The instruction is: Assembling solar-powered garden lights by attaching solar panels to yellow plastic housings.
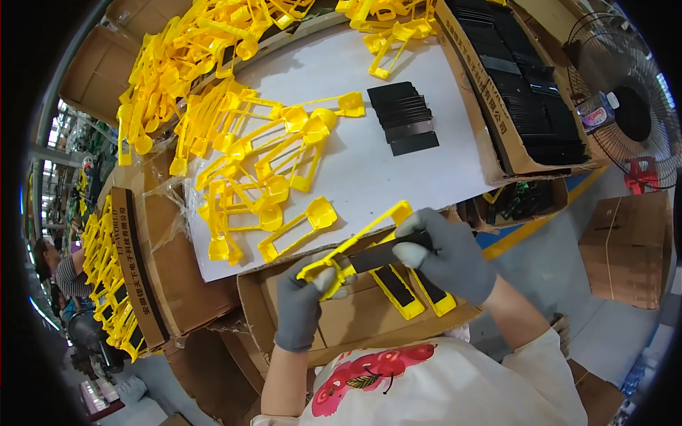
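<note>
frame of yellow plastic (366, 233) is in front of my shirt, its lower left end pinched between thumb and fingers of my gloved left hand (298, 302). my gloved right hand (455, 255) grips the right end of a black strip (380, 256), whose other end meets the frame near my left thumb; i cannot tell whether it is seated. at 5 o'clock from there, two filled yellow frames (407, 308) slant over an open carton (341, 316). at 12 o'clock, a fanned row of dark strips (401, 113) lies on the white tabletop (362, 170); at 10, loose yellow frames (273, 188); at 11, a heap of more (170, 78). at 1 o'clock stands a packed cardboard box (472, 89); at 2, a fan (632, 113).
</note>
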Demonstrator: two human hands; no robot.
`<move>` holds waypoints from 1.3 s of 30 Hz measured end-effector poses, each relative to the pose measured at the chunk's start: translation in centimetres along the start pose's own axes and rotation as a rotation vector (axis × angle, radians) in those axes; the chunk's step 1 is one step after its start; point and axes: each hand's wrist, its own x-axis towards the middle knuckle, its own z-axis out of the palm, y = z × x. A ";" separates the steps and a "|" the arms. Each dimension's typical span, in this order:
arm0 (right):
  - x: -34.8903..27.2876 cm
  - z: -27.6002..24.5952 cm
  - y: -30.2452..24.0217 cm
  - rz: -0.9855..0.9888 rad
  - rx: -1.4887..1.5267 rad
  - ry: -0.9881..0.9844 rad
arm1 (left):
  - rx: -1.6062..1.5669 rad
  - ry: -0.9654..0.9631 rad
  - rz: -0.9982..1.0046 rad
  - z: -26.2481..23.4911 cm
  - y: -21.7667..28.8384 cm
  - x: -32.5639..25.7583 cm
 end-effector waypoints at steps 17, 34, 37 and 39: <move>-2.2 2.0 -0.3 -0.082 -0.418 -0.001 | 0.084 -0.034 -0.103 2.3 -0.7 -1.1; -2.5 -0.6 0.4 -0.013 -0.556 0.170 | 0.113 -0.050 -0.058 1.0 -0.9 -2.4; -3.2 -0.2 1.6 0.220 -0.106 -0.230 | 0.146 -0.137 -0.116 -0.3 -1.4 -2.7; -5.0 0.6 4.0 0.313 0.017 -0.383 | 0.188 -0.165 -0.138 -0.5 -2.0 -2.6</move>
